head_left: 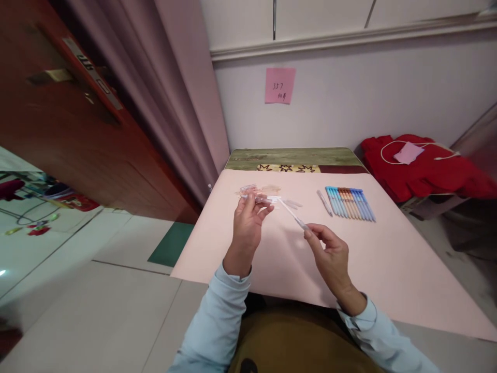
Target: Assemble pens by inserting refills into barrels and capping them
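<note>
Raised over the pink-covered table, my left hand (pixel 247 225) pinches a clear pen barrel (pixel 262 199) between its thumb and fingers. My right hand (pixel 330 254) grips a pen's pale grip section (pixel 302 224), with a thin white refill (pixel 286 207) sticking out of it up and to the left. The refill's tip points toward the barrel; whether they touch I cannot tell. Behind my left hand lie loose clear and pinkish pen parts (pixel 272 188), partly hidden by my fingers. Small greyish pen pieces (pixel 292 204) lie between my hands.
To the right, several blue, brown and violet pens (pixel 351 204) lie in a neat row. A single pale pen (pixel 324 202) lies just left of them. Red cloth (pixel 415 176) with a white cable is beyond the table's right side. A wooden door (pixel 116 140) stands at the left.
</note>
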`<state>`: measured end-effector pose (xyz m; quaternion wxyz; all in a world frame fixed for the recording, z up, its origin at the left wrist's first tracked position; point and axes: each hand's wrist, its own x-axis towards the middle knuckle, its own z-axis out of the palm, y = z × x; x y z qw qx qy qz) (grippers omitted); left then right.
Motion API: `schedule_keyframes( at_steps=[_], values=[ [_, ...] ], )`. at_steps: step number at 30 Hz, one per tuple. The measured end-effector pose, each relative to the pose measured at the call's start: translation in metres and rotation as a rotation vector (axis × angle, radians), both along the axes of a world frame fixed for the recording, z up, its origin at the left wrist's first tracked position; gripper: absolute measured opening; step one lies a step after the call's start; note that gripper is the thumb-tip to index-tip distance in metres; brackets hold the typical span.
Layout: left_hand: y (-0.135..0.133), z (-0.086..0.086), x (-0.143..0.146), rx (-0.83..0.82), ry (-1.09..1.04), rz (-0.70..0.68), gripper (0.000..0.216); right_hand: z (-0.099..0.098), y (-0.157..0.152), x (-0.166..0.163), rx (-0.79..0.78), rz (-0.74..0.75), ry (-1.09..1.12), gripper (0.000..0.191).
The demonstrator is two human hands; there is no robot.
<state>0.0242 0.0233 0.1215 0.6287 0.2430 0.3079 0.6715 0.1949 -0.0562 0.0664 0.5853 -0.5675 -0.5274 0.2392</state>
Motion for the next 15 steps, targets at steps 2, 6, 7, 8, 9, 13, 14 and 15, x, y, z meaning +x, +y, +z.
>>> schedule_keyframes(
  at_steps=[2,6,7,8,9,13,14,15],
  values=[
    [-0.011,-0.003,0.005,-0.025,0.056,-0.008,0.027,-0.004,-0.008,-0.001,-0.012,0.011,-0.032,0.021],
    [-0.026,-0.003,0.011,-0.065,0.106,-0.004,0.027,-0.011,-0.022,-0.003,-0.036,-0.001,-0.038,0.023],
    [-0.028,-0.002,0.01,-0.071,0.114,0.0,0.026,-0.012,-0.024,-0.002,-0.035,-0.01,-0.04,0.023],
    [-0.03,-0.001,0.01,-0.073,0.122,0.004,0.026,-0.012,-0.026,-0.002,-0.031,-0.02,-0.044,0.023],
    [-0.032,0.0,0.009,-0.072,0.133,0.006,0.026,-0.012,-0.027,-0.001,-0.026,-0.027,-0.05,0.024],
    [-0.036,0.004,0.003,-0.044,0.193,0.027,0.031,-0.009,-0.029,-0.002,-0.005,-0.022,-0.076,0.022],
    [-0.037,0.004,0.001,-0.033,0.215,0.035,0.033,-0.008,-0.03,-0.003,0.004,-0.018,-0.089,0.022],
    [-0.038,0.003,0.0,-0.021,0.239,0.045,0.035,-0.006,-0.03,-0.004,0.018,-0.014,-0.105,0.021]
  ],
)
